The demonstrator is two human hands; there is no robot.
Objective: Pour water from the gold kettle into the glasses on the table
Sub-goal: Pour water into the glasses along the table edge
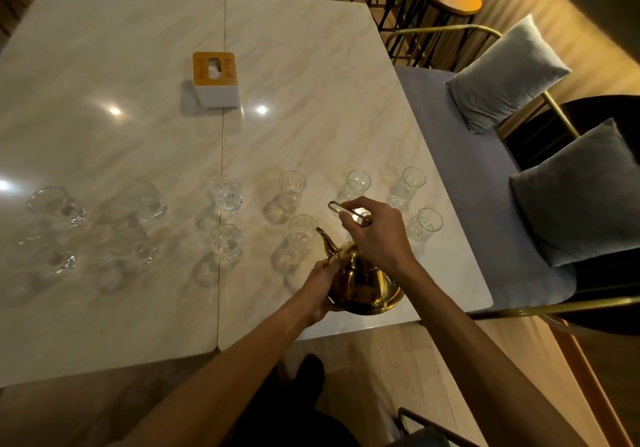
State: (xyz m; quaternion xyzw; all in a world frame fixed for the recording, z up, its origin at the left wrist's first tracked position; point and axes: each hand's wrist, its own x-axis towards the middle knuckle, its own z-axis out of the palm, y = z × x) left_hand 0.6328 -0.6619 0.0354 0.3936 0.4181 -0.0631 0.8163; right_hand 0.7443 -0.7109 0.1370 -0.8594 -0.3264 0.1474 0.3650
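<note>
— Where is the gold kettle (363,282) sitting right now?

— It is hanging just above the marble worktop (311,83) at about five o'clock, tilted so its curved spout (325,240) is pointing toward eleven o'clock, its tip reaching the rim of the nearest glass (300,230).

— And who is holding it?

— The right hand (375,230) is curling its fingers round the thin wire handle (348,213) above the lid. The left hand (323,282) is cupping the kettle's belly on its nine o'clock side, fingers wrapped against the metal.

— Is water running?

— I cannot tell; the spout mouth is too small and dim here, though that glass may be holding a little water.

— How are the other glasses lying?

— Two rows are stretching from nine o'clock to three o'clock. One glass (424,225) is standing just beyond the right wrist at three o'clock, another (227,244) at nine o'clock of the spout, and the far-left glasses (57,204) are blurring badly.

— Any writing anywhere?

— A white tissue box (216,78) with a wooden lid is standing at twelve o'clock, near the seam between the two slabs. Orange marks are flanking its slot, but they are unreadable.

— Beside the worktop?

— Grey cushions (505,72) are leaning on a bench at two o'clock.
</note>
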